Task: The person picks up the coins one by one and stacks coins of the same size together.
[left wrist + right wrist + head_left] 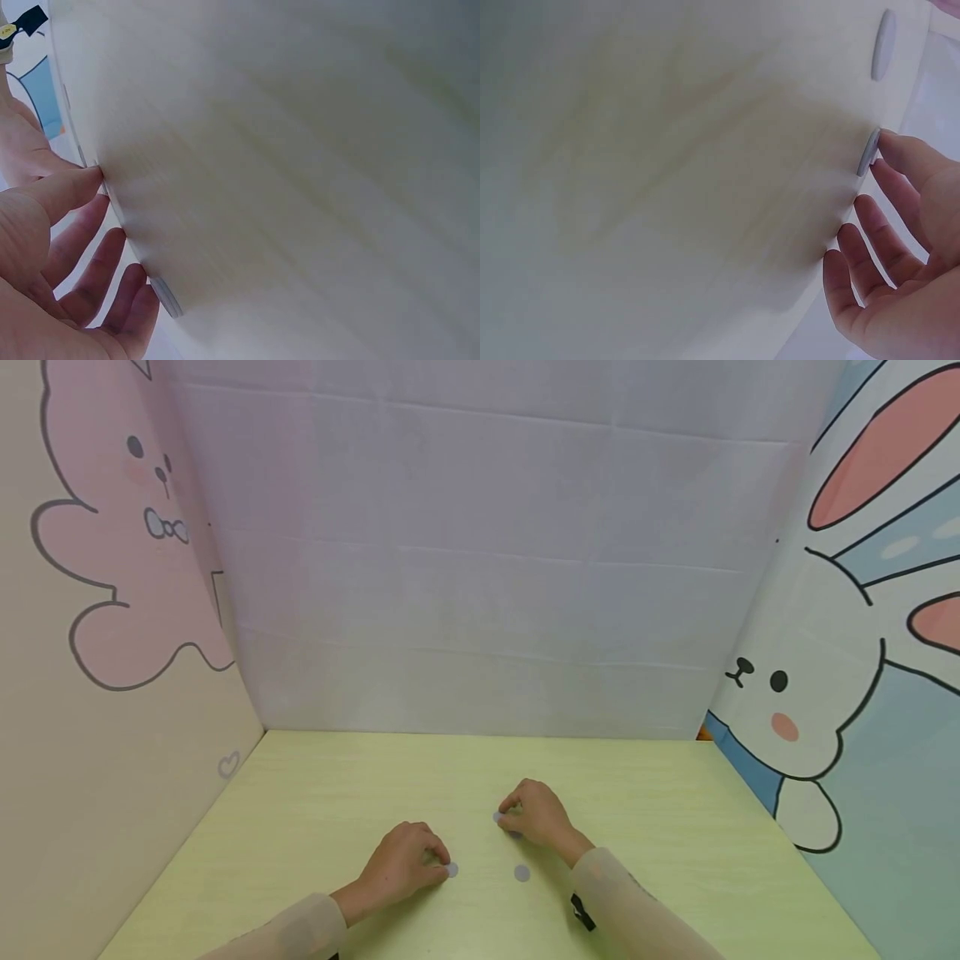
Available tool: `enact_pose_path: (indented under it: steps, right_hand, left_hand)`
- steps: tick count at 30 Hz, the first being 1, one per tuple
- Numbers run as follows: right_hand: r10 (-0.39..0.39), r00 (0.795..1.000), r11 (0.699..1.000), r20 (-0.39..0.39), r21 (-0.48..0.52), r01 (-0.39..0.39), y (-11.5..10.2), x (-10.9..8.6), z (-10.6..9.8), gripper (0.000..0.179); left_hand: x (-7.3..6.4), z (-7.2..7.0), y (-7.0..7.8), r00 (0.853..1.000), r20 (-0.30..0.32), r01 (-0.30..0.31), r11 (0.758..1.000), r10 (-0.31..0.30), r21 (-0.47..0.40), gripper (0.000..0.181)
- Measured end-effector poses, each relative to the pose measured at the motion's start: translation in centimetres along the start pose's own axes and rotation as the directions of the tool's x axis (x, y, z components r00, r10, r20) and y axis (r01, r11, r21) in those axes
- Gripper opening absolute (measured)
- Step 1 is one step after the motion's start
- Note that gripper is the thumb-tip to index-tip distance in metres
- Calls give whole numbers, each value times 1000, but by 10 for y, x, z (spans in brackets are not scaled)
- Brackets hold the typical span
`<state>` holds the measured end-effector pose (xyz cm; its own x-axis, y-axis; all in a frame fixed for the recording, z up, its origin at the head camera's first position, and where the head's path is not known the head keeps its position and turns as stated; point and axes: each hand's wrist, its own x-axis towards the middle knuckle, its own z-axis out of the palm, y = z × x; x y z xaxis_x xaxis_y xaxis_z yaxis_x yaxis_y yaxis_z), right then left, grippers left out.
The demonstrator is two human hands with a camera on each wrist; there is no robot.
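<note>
Near the table's middle my left hand (405, 862) pinches a small flat grey disc (452, 869) between thumb and fingertips, at the tabletop. Another grey disc (166, 298) lies by that hand's little finger in the left wrist view; from the head it is hidden. Farther back, my right hand (538, 814) holds a grey disc (497, 817) at its thumb and index tips. Partly covered beneath the right hand is a further disc (515, 835), seen beside the thumb (904, 150) in the right wrist view. One more disc (522, 873) lies flat between the hands.
The pale yellow tabletop (360, 777) meets a white sheet (480, 568) at the back. Side panels carry a pink cartoon animal (127, 568) on the left and a white rabbit (810, 693) on the right. A black strap piece (582, 913) shows beside the right sleeve.
</note>
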<state>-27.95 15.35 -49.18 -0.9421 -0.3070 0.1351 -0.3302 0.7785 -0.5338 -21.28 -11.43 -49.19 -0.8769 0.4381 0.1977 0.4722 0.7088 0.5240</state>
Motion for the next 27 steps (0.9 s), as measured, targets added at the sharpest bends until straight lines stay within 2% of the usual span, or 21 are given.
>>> enact_pose_path:
  steps: [19, 27]
  right_hand:
    - [-39, 999, 999, -5, -33, 39, -3, -1, -1, 13]
    - [-64, 998, 993, -2, -95, 64, -1, 0, -1, 13]
  left_hand:
    - [-1, -2, 1, 1000, -13, -3, 1000, 3, -15, 11]
    - [-2, -2, 1, 1000, -2, 8, 1000, -8, -17, 11]
